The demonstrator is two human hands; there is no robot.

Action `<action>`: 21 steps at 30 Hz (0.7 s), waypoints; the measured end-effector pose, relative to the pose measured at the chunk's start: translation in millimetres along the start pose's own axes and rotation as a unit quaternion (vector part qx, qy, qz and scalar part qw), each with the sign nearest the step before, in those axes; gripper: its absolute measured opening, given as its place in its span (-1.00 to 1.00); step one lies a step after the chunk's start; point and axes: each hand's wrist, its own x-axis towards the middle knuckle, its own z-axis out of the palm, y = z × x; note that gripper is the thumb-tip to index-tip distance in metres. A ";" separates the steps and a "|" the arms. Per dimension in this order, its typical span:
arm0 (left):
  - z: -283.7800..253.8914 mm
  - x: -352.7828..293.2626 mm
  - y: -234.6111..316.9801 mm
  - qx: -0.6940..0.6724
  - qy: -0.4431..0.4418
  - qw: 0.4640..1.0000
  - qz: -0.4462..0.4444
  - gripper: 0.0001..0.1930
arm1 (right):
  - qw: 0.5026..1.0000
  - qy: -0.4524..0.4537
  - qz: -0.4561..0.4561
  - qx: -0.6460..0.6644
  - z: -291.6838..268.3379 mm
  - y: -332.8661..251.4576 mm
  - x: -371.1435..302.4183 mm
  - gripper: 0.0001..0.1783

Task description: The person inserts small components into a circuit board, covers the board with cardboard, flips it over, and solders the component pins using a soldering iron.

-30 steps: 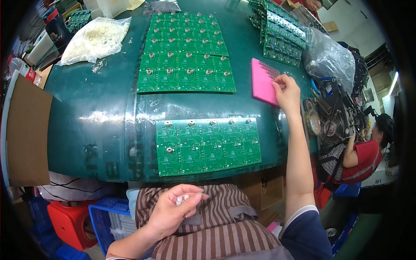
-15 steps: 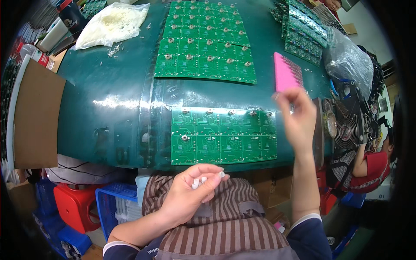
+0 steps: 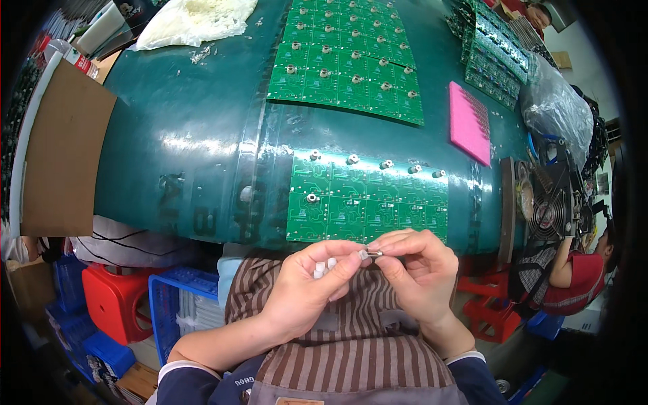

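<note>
Over my lap, my left hand (image 3: 300,283) pinches a small white plastic spacer (image 3: 364,256) between thumb and forefinger. More white spacers (image 3: 320,271) sit in its curled palm. My right hand (image 3: 425,273) meets it, its fingertips closed on a small component with thin metal legs (image 3: 375,254), the legs touching or entering the spacer; which of these I cannot tell. Just beyond both hands lies a green circuit board (image 3: 347,202), with round white-and-metal parts standing along its far row and one at the left of its near row.
Further back lies a larger green board (image 3: 344,88) bearing many such parts. A pink foam block (image 3: 469,128) with rows of pins lies at right, near stacked boards (image 3: 496,61). At far left are a bag of white pieces (image 3: 196,23) and a cardboard panel (image 3: 64,155). A person (image 3: 580,270) sits at right.
My right hand has come from beside the pink foam down to my left hand, bringing a legged component against the spacer. The head view has shifted slightly, so the table appears higher and further right.
</note>
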 end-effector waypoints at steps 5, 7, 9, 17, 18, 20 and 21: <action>-3.8 -1.5 0.0 0.013 -0.001 1.000 -0.010 -0.83 | 0.997 -0.008 -0.025 -0.068 1.0 -2.2 0.9 -0.82; -4.3 -2.0 -0.1 0.006 -0.002 1.000 -0.018 -0.84 | 0.997 -0.011 -0.025 -0.073 0.3 -3.3 1.1 -0.81; -5.2 -1.9 -0.8 0.006 0.002 1.000 -0.017 -0.84 | 0.993 -0.023 -0.045 -0.103 -0.3 -5.0 1.3 -0.80; -6.0 -3.7 1.4 0.037 0.010 0.999 -0.035 -0.81 | 0.993 -0.059 -0.018 -0.104 -2.5 -9.1 3.8 -0.82; -6.0 -3.4 2.2 0.033 0.011 0.999 -0.041 -0.79 | 0.995 -0.067 0.008 -0.077 -2.7 -8.5 4.3 -0.83; -8.6 -3.9 1.8 0.028 0.013 0.999 -0.045 -0.76 | 0.992 -0.091 0.005 -0.088 -6.0 -6.4 10.5 -0.85; -12.4 -4.1 0.0 0.010 0.000 0.999 -0.040 -0.76 | 0.988 -0.115 0.003 -0.098 -7.1 -5.4 15.1 -0.86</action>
